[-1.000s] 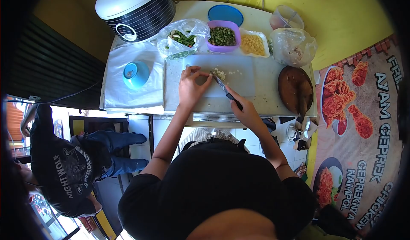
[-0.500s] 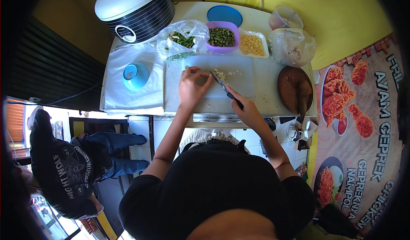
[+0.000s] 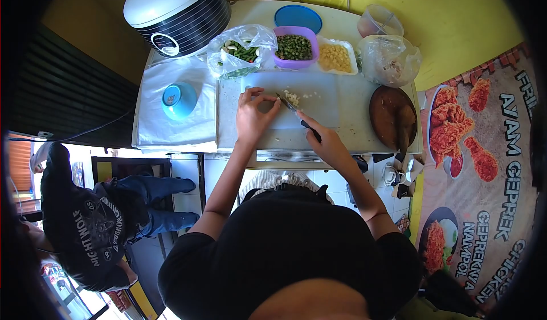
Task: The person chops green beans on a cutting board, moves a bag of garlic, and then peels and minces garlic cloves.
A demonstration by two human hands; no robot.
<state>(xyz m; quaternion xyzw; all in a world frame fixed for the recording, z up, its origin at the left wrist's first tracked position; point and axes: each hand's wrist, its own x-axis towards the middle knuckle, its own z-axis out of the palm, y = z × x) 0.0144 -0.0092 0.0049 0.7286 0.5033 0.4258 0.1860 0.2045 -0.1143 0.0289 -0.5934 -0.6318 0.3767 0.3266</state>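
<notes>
My right hand (image 3: 330, 145) is wrapped round the dark handle of a knife (image 3: 289, 106), its blade angled up and left over the pale cutting board (image 3: 326, 115). On the board's left side is my left hand (image 3: 254, 118), thumb and fingertips drawn together in a pinch close to the knife tip. Whatever lies between those fingertips is too small to make out. Finely chopped pale pieces (image 3: 292, 97), garlic-like in look, lie in a small heap beside the blade, with a few bits scattered to the right.
Behind the board stand a bag of green chillies (image 3: 242, 52), a purple tub of chopped greens (image 3: 294, 60), a tray of yellow pieces (image 3: 335, 58) and a plastic bag (image 3: 388, 61). A stone mortar (image 3: 392, 118) sits right, a blue bowl (image 3: 179, 100) left. Another person (image 3: 91, 223) stands at left.
The knife and my right hand have shifted slightly up and left, the blade now nearer my left fingertips. My left hand keeps its pinch in nearly the same spot.
</notes>
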